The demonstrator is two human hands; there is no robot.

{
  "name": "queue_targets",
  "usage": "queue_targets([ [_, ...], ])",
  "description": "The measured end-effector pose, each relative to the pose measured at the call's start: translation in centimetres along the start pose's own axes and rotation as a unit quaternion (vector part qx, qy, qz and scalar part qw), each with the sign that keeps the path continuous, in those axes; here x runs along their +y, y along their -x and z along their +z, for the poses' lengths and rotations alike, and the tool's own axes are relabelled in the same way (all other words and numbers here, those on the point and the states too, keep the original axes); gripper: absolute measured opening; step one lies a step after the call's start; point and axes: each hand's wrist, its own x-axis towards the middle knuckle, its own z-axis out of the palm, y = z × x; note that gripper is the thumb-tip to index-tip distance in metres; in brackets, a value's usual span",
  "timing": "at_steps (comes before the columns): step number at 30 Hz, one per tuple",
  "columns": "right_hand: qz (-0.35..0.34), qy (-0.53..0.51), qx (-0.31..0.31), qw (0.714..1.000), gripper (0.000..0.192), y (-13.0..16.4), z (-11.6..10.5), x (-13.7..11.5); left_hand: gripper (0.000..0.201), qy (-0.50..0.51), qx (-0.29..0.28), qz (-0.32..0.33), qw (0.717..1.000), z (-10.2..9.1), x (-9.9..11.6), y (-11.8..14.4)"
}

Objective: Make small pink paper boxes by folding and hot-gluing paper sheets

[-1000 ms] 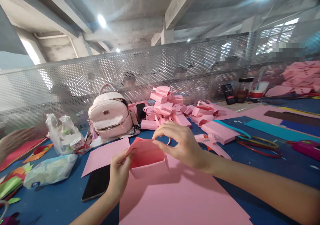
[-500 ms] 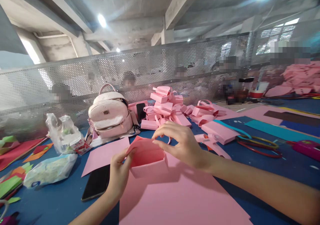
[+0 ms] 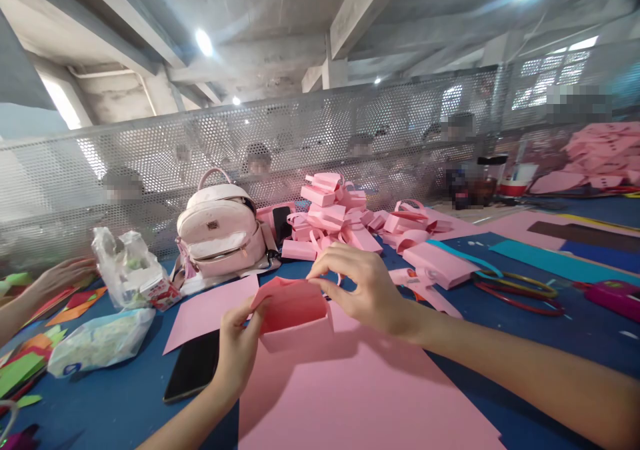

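So there's a half-folded pink paper box [image 3: 295, 313] sitting on a big pink sheet [image 3: 360, 397] right in the middle of the blue table [image 3: 110, 403]. The left hand [image 3: 239, 347] pinches the box's left edge, thumb and fingers closed on the paper. The right hand [image 3: 367, 289] comes over from the right and nips the top right rim with narrow fingertips, the rest of the fingers curled above.

Just left of the box lies a black phone [image 3: 193, 367], partly on another pink sheet [image 3: 210, 309]. Behind it there's a pale pink backpack [image 3: 220, 227] and a heap of finished pink boxes [image 3: 333, 217]. Far left there's a plastic bag [image 3: 127, 270] and someone else's hand [image 3: 57, 278] on coloured paper scraps [image 3: 25, 363].
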Motion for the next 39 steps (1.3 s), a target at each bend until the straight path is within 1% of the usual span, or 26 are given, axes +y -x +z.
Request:
queue_targets([
  [2, 0.055, -0.046, -0.003, 0.997, 0.014, -0.2, 0.0, -0.1, 0.036, -0.002, -0.002, -0.001, 1.0, 0.0, 0.0, 0.1],
  [4, 0.112, -0.098, -0.006, 0.989, 0.016, -0.4, 0.0, -0.1, 0.036, -0.003, -0.003, -0.002, 1.0, 0.0, 0.0, 0.1],
  [6, 0.142, -0.135, 0.001, 0.981, 0.017, -0.7, -0.2, -0.1, 0.037, -0.003, -0.003, -0.003, 1.0, 0.0, 0.0, 0.1],
  [7, 0.146, -0.142, 0.007, 0.979, 0.017, -0.8, -0.3, -0.1, 0.037, -0.002, -0.001, -0.004, 1.0, -0.1, 0.0, 0.1],
  [9, 0.142, -0.136, 0.02, 0.98, 0.017, -1.0, -0.5, -0.1, 0.037, -0.001, 0.002, -0.006, 1.0, -0.1, 0.0, 0.0],
  [11, 0.133, -0.111, 0.019, 0.985, 0.013, -1.1, -0.6, -0.2, 0.037, -0.001, 0.006, -0.007, 1.0, -0.1, -0.1, -0.1],
  [13, 0.118, -0.087, 0.009, 0.989, 0.006, -1.0, -0.7, -0.3, 0.037, -0.001, 0.008, -0.009, 1.0, -0.1, -0.1, -0.2],
  [16, 0.09, -0.067, -0.015, 0.994, 0.005, -0.6, -0.5, -0.2, 0.036, 0.001, 0.005, -0.01, 1.0, 0.0, -0.1, -0.1],
  [18, 0.074, -0.061, -0.021, 0.995, 0.001, -0.3, -0.3, -0.1, 0.036, 0.003, 0.0, -0.007, 1.0, 0.0, -0.1, 0.1],
  [21, 0.056, -0.048, -0.012, 0.997, 0.012, 0.0, -0.1, -0.1, 0.034, 0.002, -0.01, -0.002, 1.0, 0.1, 0.0, 0.2],
  [23, 0.046, -0.037, -0.011, 0.998, 0.015, 0.0, 0.0, -0.1, 0.033, 0.001, -0.015, 0.002, 1.0, 0.2, 0.0, 0.3],
  [27, 0.042, -0.028, -0.028, 0.998, 0.015, 0.0, 0.0, -0.2, 0.033, -0.002, -0.018, -0.001, 1.0, 0.2, 0.0, 0.3],
  [32, 0.045, -0.038, -0.023, 0.998, 0.011, 0.0, 0.1, 0.1, 0.037, -0.004, -0.021, -0.018, 1.0, 0.2, 0.0, 0.2],
  [35, 0.047, -0.028, -0.03, 0.998, 0.009, 0.0, 0.1, 0.1, 0.039, -0.004, -0.027, -0.024, 0.999, 0.2, -0.1, 0.3],
  [39, 0.035, 0.004, -0.037, 0.999, 0.014, 0.0, 0.1, 0.3, 0.038, -0.003, -0.039, -0.02, 0.999, 0.3, -0.2, 0.3],
])
